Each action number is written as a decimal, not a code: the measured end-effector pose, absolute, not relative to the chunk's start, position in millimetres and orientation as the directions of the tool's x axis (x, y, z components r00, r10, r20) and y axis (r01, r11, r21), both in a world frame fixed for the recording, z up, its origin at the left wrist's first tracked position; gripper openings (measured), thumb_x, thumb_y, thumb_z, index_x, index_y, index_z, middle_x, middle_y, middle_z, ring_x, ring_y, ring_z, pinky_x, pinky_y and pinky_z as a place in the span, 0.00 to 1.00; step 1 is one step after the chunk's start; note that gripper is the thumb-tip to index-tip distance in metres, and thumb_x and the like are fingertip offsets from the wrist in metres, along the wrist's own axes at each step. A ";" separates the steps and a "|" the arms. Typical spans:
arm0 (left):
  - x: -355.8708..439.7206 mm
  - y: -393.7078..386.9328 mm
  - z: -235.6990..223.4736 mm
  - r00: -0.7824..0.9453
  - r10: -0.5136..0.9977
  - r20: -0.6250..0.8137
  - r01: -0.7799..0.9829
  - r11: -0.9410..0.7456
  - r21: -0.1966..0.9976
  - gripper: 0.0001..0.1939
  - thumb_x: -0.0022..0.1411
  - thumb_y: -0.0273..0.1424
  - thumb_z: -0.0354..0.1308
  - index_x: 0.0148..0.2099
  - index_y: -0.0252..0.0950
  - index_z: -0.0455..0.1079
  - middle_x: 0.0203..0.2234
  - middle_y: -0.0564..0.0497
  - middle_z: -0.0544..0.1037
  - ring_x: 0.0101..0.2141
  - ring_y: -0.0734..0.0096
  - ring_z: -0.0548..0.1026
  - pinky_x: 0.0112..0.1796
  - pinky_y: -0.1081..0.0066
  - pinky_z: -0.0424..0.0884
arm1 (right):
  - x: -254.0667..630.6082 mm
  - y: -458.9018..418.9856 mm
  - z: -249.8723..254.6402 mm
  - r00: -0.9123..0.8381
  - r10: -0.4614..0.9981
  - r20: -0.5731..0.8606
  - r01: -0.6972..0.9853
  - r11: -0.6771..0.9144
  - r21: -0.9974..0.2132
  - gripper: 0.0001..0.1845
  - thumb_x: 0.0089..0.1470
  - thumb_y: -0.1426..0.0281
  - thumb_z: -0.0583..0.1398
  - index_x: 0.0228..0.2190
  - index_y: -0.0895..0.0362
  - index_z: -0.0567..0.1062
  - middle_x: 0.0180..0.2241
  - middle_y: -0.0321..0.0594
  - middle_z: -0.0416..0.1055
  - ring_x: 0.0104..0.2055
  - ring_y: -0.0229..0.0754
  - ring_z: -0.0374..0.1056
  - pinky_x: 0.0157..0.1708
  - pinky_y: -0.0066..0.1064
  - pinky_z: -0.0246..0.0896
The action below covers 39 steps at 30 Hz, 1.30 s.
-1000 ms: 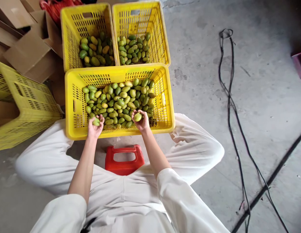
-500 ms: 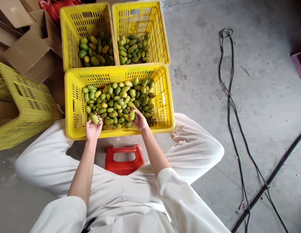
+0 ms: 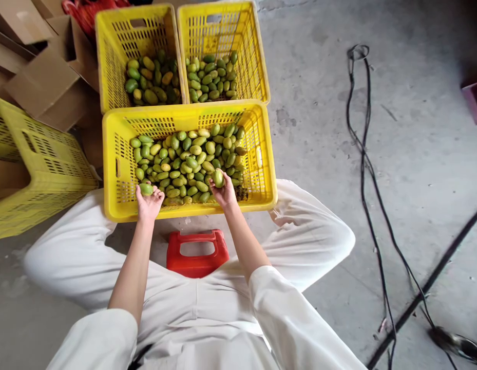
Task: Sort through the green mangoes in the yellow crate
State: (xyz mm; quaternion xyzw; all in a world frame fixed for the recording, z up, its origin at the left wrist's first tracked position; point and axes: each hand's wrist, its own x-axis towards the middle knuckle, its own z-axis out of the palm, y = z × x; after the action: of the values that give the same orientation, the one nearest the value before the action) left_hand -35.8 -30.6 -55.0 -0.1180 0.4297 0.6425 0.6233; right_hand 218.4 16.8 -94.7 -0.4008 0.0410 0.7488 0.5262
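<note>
Holds an oval green fruit (image 3: 146, 189) in the curled left hand (image 3: 149, 203), beyond the palm on the thumb side, above the near-left corner of a yellow crate (image 3: 190, 211) of loose fruits (image 3: 195, 150). Farther right, grips a rounder green fruit (image 3: 218, 178) at the fingertips of the right hand (image 3: 225, 193), over the crate's near side.

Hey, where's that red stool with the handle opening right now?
The red stool is low in the head view, left of centre, between your bent legs and just your side of the nearest yellow crate.
</note>
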 end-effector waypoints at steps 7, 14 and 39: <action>-35.9 -31.1 -53.4 -0.171 0.669 -0.723 -0.910 0.175 0.376 0.09 0.68 0.32 0.55 0.37 0.34 0.72 0.33 0.48 0.76 0.37 0.73 0.76 0.35 0.78 0.74 | 214.0 16.8 -97.2 -0.035 0.756 -0.653 -0.831 -0.386 -0.401 0.11 0.50 0.74 0.63 0.37 0.51 0.74 0.34 0.31 0.78 0.34 0.35 0.72 0.29 0.23 0.69; -34.9 -31.3 -51.7 -0.119 0.724 -0.680 -0.905 0.203 0.375 0.08 0.68 0.31 0.55 0.39 0.33 0.72 0.29 0.49 0.73 0.29 0.77 0.72 0.25 0.81 0.68 | 215.7 18.6 -98.8 -0.028 0.727 -0.686 -0.849 -0.379 -0.367 0.05 0.59 0.64 0.60 0.35 0.52 0.72 0.32 0.32 0.78 0.24 0.32 0.67 0.20 0.22 0.61; -36.8 -36.0 -51.8 -0.140 0.724 -0.676 -0.923 0.151 0.353 0.17 0.73 0.33 0.43 0.45 0.31 0.72 0.37 0.41 0.79 0.26 0.78 0.71 0.22 0.82 0.69 | 218.4 11.3 -81.1 -0.061 0.723 -0.689 -0.875 -0.370 -0.312 0.16 0.62 0.55 0.53 0.38 0.52 0.75 0.32 0.37 0.78 0.22 0.33 0.65 0.18 0.21 0.62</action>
State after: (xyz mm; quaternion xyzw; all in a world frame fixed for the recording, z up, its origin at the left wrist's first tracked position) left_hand -36.8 -36.0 -51.8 -0.1244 0.4011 0.6397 0.6437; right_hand 218.4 11.3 -81.1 -0.4047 0.0943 0.7221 0.5531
